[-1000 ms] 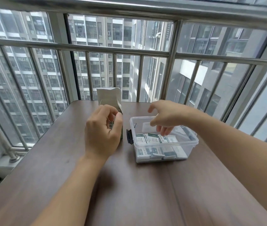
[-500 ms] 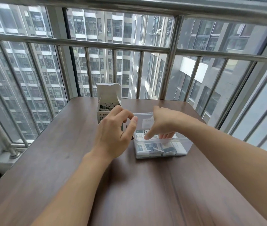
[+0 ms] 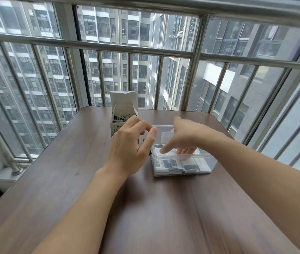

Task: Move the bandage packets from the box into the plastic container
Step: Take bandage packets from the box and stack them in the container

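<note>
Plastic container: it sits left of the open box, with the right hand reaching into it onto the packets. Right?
Not quite. In the head view the plastic container sits right of the open box. The right hand does reach into it, fingers on the packets.

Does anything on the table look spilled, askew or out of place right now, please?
Nothing stands out. The box stands upright with its flap open, and the bandage packets lie inside the plastic container; none lie loose on the table.

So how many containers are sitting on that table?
2: an open cardboard box at the far side, behind the left hand, and a clear plastic container beside it, where the right hand reaches in.
</note>
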Available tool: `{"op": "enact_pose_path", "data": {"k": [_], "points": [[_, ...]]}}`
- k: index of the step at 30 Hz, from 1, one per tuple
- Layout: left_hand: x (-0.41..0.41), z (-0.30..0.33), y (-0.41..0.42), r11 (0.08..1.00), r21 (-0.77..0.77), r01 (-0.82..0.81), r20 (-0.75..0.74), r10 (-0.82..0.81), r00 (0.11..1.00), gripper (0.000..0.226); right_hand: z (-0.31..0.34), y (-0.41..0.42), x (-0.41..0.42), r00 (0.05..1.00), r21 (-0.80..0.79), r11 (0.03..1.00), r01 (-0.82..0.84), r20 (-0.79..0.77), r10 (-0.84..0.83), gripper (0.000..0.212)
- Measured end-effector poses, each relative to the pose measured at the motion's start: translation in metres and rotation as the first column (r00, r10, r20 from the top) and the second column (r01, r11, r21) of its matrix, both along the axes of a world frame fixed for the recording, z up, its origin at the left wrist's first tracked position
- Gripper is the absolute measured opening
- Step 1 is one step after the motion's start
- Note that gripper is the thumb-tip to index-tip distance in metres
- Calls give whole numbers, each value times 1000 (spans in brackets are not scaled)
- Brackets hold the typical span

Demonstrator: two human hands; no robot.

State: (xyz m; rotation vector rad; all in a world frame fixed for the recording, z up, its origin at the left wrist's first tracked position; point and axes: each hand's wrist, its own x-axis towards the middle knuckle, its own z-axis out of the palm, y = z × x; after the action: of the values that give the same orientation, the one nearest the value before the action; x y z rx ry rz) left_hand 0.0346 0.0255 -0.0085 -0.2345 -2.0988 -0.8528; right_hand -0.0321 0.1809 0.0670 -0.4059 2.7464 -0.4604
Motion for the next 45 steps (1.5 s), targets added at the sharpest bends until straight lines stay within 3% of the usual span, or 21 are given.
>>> {"op": "enact_pose_path", "data": {"k": [10, 25, 45], "points": [[0, -1, 0, 1000, 0, -3, 2, 3, 1000, 35, 4, 7, -5, 998, -153, 986, 64, -5, -65, 79], [0, -1, -1, 1000, 13, -6, -9, 6, 1000, 36, -3, -3, -1, 995, 75, 996, 46, -90, -39, 82], [-1, -1, -2, 1000, -1, -14, -29, 14, 999, 36, 1, -5, 8, 997, 48, 998, 30, -68, -26, 80]]}}
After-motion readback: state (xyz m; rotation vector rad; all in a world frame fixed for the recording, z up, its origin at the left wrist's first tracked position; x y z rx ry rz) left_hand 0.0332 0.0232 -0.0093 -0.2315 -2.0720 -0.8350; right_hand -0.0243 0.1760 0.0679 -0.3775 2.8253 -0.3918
